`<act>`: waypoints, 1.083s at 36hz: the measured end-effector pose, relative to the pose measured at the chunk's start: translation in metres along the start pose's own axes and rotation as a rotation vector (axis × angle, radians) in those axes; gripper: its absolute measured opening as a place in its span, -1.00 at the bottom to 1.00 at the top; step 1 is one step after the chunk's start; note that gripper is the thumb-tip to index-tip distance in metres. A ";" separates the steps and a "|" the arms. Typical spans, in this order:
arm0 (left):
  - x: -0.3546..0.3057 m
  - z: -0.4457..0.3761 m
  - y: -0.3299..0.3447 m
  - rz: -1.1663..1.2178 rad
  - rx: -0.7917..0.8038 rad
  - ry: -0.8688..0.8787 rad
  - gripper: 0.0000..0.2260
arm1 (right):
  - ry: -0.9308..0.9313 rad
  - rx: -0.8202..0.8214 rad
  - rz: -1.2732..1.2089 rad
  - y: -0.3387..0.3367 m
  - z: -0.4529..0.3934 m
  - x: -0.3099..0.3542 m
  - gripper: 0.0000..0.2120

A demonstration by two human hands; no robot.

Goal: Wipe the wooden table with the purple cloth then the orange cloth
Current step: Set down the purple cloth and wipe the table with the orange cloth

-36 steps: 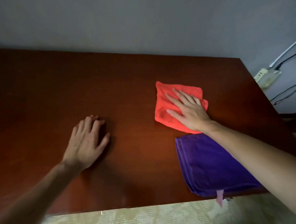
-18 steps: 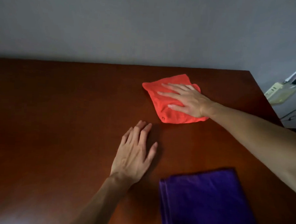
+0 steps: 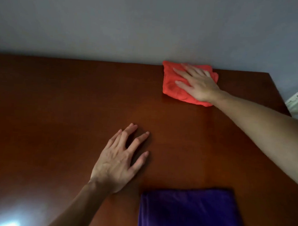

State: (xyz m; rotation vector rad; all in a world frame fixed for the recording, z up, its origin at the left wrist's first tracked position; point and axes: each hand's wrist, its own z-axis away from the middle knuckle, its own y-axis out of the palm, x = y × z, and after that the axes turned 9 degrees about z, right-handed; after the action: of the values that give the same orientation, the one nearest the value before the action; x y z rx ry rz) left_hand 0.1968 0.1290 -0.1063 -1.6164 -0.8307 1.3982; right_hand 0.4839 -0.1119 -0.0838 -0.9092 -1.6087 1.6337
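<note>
The orange cloth (image 3: pixel 173 85) lies bunched at the far edge of the dark wooden table (image 3: pixel 60 101), right against the wall. My right hand (image 3: pixel 196 84) presses flat on top of it, fingers spread, arm stretched out from the right. My left hand (image 3: pixel 119 159) rests palm down on the bare wood in the middle, fingers apart, holding nothing. The purple cloth (image 3: pixel 188 212) lies folded flat on the table near me, just right of my left wrist, untouched.
A plain grey wall (image 3: pixel 147 28) runs behind the table's far edge. A white power strip (image 3: pixel 297 99) shows beyond the table's right edge. A bright glare spot (image 3: pixel 6 221) sits on the wood at lower left.
My right hand has pushed the orange cloth away from me, from mid-table up to the far edge by the wall. My left hand stays flat on the wood. The purple cloth has not moved.
</note>
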 end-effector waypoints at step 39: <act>-0.124 -0.072 0.069 -0.032 -0.024 0.013 -0.52 | -0.255 0.039 0.056 0.003 0.138 -0.149 -0.42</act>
State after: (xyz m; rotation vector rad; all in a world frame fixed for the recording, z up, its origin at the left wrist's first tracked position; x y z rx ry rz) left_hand 0.2448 -0.0227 -0.1096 -1.6217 -0.8657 1.3584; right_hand 0.4483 -0.3120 -0.0825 -0.7562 -1.7252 1.8755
